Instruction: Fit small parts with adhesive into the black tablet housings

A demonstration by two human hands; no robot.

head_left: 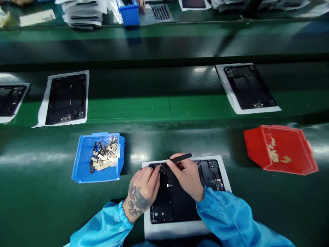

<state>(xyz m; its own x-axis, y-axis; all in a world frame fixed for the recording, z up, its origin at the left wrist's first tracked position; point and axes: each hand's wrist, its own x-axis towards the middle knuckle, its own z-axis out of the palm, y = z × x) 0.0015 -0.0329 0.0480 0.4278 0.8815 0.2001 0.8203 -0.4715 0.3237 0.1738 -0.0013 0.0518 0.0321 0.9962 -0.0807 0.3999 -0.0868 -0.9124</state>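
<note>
On the green line, head cam: both hands were working at a black panel [174, 200] on a white sheet [180, 231].

Left hand [143, 187] was curled down at the panel's top edge, fingers [155, 173] pressed on a small dark piece, though I couldn't tell if they actually had hold of it. Right hand [186, 176] was nearly closed, pinching a black stylus [181, 158] that pointed toward that same edge. Just left of the sheet sat a blue bin [84, 161] full of small tan-and-metal parts [104, 156], and a red tray [280, 149] lay well off to the right. Two more panels [66, 99] [248, 87] sat on sheets farther up, and a co-worker's hand [141, 5] showed at the top.
</note>
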